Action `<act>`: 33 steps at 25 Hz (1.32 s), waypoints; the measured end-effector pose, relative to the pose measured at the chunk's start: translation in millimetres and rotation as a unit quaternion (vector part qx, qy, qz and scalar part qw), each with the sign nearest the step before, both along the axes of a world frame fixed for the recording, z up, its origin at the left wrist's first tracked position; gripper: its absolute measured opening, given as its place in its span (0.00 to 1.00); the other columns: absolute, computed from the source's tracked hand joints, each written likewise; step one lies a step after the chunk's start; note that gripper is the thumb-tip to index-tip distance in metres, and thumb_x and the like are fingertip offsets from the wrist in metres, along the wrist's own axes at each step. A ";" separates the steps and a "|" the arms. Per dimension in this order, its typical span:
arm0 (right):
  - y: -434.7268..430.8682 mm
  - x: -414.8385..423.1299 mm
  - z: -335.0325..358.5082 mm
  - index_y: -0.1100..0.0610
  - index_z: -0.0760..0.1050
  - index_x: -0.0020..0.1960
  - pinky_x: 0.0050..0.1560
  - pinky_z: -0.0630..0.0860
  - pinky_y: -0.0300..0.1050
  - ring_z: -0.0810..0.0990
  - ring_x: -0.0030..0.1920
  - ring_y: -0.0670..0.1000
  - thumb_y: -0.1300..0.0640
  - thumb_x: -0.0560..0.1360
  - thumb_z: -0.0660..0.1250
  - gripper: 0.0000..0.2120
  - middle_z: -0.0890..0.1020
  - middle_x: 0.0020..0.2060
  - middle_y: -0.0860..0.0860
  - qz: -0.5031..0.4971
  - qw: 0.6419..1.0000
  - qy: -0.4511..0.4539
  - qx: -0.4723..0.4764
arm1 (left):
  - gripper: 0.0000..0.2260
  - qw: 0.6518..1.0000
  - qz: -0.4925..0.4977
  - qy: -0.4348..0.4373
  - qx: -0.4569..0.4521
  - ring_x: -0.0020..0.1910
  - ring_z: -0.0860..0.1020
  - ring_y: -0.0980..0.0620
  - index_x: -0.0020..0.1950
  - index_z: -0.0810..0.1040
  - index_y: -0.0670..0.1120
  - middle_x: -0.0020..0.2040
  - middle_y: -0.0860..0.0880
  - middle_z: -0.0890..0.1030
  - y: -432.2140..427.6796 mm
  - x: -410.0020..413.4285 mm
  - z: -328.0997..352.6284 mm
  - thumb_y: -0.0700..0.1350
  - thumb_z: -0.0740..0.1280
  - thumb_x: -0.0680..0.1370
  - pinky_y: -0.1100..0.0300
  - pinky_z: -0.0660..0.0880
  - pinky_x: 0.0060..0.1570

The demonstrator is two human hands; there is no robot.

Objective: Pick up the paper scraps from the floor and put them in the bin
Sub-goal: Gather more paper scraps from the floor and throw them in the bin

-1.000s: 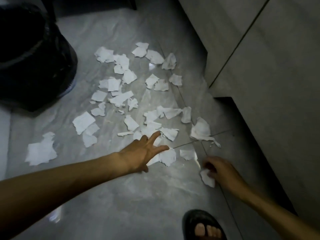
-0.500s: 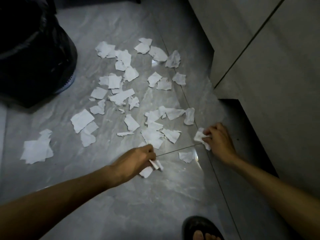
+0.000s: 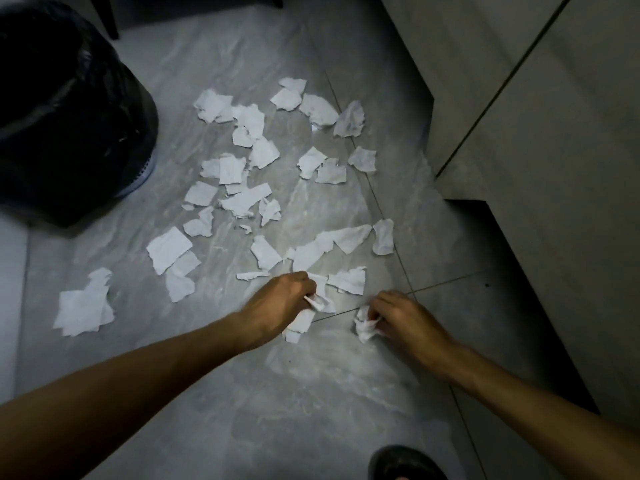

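Setting: domestic interior, likely a kitchen. Evidence: grey marble-look tiled floor (image 3: 311, 393); flat-front cabinets (image 3: 519, 133); bin (image 3: 69, 126) with black liner.

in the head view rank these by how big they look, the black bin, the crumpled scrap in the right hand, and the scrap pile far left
1. black bin
2. scrap pile far left
3. crumpled scrap in the right hand, partly hidden.

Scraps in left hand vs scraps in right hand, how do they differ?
The left hand grips flatter scraps that hang loose below the fist; the right hand holds a crumpled wad. The left bunch looks bigger, the right more compact. Both are white paper, held just above the floor.
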State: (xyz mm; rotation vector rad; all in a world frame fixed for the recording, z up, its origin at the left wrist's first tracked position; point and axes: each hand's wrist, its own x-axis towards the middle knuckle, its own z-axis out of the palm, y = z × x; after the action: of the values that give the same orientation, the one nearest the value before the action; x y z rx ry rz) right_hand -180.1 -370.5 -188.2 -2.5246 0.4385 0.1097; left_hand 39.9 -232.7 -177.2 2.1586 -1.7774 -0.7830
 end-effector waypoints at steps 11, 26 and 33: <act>-12.6 74.7 33.9 0.58 0.79 0.43 0.43 0.76 0.47 0.79 0.42 0.51 0.61 0.74 0.66 0.03 0.81 0.41 0.53 -0.175 0.981 -0.018 0.086 | 0.10 0.987 0.126 -0.041 -0.091 0.32 0.72 0.56 0.36 0.76 0.46 0.32 0.54 0.76 -7.6 64.8 168.3 0.47 0.75 0.70 0.70 0.67 0.34; 19.9 325.2 233.2 0.60 0.81 0.41 0.26 0.70 0.33 0.75 0.25 0.43 0.61 0.70 0.74 0.03 0.79 0.30 0.50 -0.139 0.932 -0.099 0.320 | 0.04 0.794 0.501 0.105 -0.329 0.33 0.81 0.58 0.37 0.82 0.48 0.34 0.54 0.84 90.3 234.9 233.7 0.43 0.74 0.71 0.62 0.77 0.40; 76.9 487.7 242.7 0.60 0.77 0.43 0.37 0.76 0.45 0.75 0.34 0.52 0.64 0.73 0.69 0.01 0.77 0.35 0.55 -0.196 0.892 -0.101 0.394 | 0.05 0.761 0.560 0.214 -0.248 0.34 0.80 0.50 0.39 0.79 0.42 0.37 0.46 0.80 100.0 352.2 185.6 0.35 0.72 0.73 0.49 0.81 0.51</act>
State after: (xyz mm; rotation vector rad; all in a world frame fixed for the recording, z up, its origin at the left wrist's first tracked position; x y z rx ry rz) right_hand 307.6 -293.6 54.6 -1.5950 0.6518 -0.1129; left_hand 392.2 -132.7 8.4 1.9276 -0.2119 -0.3422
